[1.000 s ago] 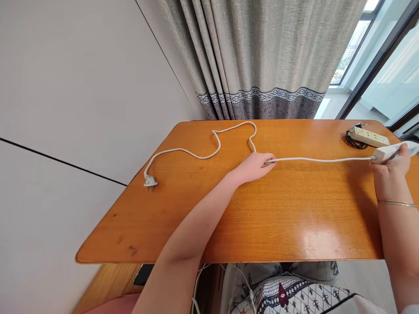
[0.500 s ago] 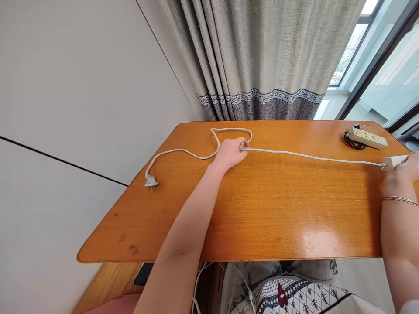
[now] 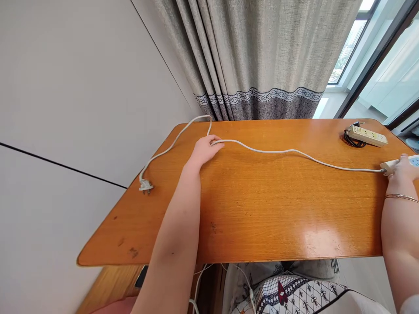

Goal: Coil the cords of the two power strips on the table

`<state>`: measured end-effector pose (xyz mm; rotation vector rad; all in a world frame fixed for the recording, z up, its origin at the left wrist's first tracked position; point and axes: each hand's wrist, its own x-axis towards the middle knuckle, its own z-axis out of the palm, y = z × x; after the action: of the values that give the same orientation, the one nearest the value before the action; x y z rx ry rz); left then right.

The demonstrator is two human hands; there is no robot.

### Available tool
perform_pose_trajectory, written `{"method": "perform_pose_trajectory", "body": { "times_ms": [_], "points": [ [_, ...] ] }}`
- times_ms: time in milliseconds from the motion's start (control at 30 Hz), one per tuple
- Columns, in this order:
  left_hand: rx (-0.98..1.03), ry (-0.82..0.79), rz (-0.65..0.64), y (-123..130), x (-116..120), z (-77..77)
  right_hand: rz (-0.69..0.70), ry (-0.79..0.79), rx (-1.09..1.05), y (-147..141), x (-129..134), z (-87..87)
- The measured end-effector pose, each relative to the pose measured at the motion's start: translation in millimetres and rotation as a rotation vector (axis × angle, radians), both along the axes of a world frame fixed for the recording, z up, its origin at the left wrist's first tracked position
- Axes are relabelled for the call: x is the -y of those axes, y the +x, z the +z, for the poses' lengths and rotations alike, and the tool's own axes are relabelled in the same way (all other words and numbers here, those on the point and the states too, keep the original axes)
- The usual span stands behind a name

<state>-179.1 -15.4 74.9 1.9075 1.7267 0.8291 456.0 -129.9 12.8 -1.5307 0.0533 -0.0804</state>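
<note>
A long white power cord (image 3: pixel 275 151) runs across the wooden table (image 3: pixel 255 209). Near the back left of the table, my left hand (image 3: pixel 205 149) has its fingers closed on the cord. Beyond that hand the cord bends up past the back edge and comes down to a white plug (image 3: pixel 145 185) lying near the left edge. At the far right my right hand (image 3: pixel 403 168) grips the end of a white power strip (image 3: pixel 415 161) where the cord joins it. The rest of the strip is cut off by the frame.
Another, cream power strip (image 3: pixel 368 135) with a black cord (image 3: pixel 353 140) bundled at its end lies at the back right corner. A grey curtain (image 3: pixel 262 56) hangs behind the table, and a white wall panel (image 3: pixel 65 109) borders its left side.
My left hand has moved left along with the cord. The loop behind it has opened into a bend, and the plug has shifted slightly left. The held strip has turned, showing its blue socket face.
</note>
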Motion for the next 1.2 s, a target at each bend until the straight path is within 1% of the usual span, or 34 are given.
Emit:
{"method": "perform_pose_trajectory", "body": {
  "times_ms": [67, 100, 167, 233, 267, 333, 367, 433, 467, 533, 567, 633, 667, 733, 800, 833, 900, 967, 1000, 1033, 1067, 1133, 1200],
  "points": [
    [0.066, -0.016, -0.081, 7, 1, 1.3, -0.109, -0.156, -0.156, -6, -1, 8.8],
    [0.085, -0.009, -0.099, 10, 1, 1.3, -0.134, -0.236, -0.201, -10, -1, 14.3],
    [0.090, 0.028, -0.098, 17, 2, 0.6, -0.098, -0.399, -0.170, -21, 0, 25.4],
    [0.074, 0.058, -0.101, 24, 3, 1.0, -0.034, -0.560, -0.047, -38, -1, 34.0],
    [0.064, 0.061, -0.116, 27, 5, 2.2, 0.025, -0.607, 0.054, -49, -2, 36.7],
    [0.040, 0.049, -0.172, 35, 11, 7.5, 0.168, -0.602, 0.349, -79, -7, 38.7],
    [0.024, 0.041, -0.203, 39, 16, 11.6, 0.291, -0.557, 0.515, -97, -9, 38.1],
    [-0.015, 0.027, -0.266, 48, 27, 21.9, 0.614, -0.381, 0.771, -139, -12, 35.0],
    [-0.042, 0.021, -0.296, 53, 34, 27.7, 0.776, -0.278, 0.863, -162, -11, 33.3],
    [-0.102, 0.041, -0.353, 62, 49, 39.4, 1.082, -0.173, 1.015, -210, -1, 31.2],
    [-0.128, 0.062, -0.381, 67, 57, 44.8, 1.219, -0.163, 1.076, -232, 7, 31.1],
    [-0.190, 0.112, -0.425, 76, 72, 54.1, 1.467, -0.222, 1.241, -271, 28, 32.6],
    [-0.222, 0.132, -0.444, 80, 79, 57.7, 1.577, -0.257, 1.314, -285, 39, 33.5],
    [-0.268, 0.134, -0.508, 86, 90, 62.8, 1.723, -0.300, 1.344, -304, 56, 34.0],
    [-0.279, 0.115, -0.582, 89, 97, 65.3, 1.797, -0.296, 1.276, -312, 65, 31.4],
    [-0.277, 0.111, -0.607, 90, 99, 65.8, 1.799, -0.281, 1.238, -313, 66, 29.2],
    [-0.266, 0.116, -0.631, 92, 103, 66.0, 1.712, -0.230, 1.201, -312, 64, 24.1],
    [-0.249, 0.115, -0.658, 94, 106, 65.6, 1.562, -0.162, 1.183, -310, 60, 20.6],
    [-0.238, 0.110, -0.685, 95, 108, 65.4, 1.499, -0.129, 1.162, -309, 59, 20.0],
    [-0.226, 0.103, -0.722, 96, 110, 65.2, 1.470, -0.102, 1.130, -308, 58, 20.3],
    [-0.214, 0.097, -0.763, 98, 113, 65.0, 1.492, -0.088, 1.087, -308, 57, 21.3],
    [-0.189, 0.095, -0.828, 100, 116, 64.7, 1.652, -0.103, 0.960, -308, 59, 24.5],
    [-0.165, 0.101, -0.837, 100, 116, 64.5, 1.800, -0.129, 0.791, -309, 63, 27.2]
  ]
}}
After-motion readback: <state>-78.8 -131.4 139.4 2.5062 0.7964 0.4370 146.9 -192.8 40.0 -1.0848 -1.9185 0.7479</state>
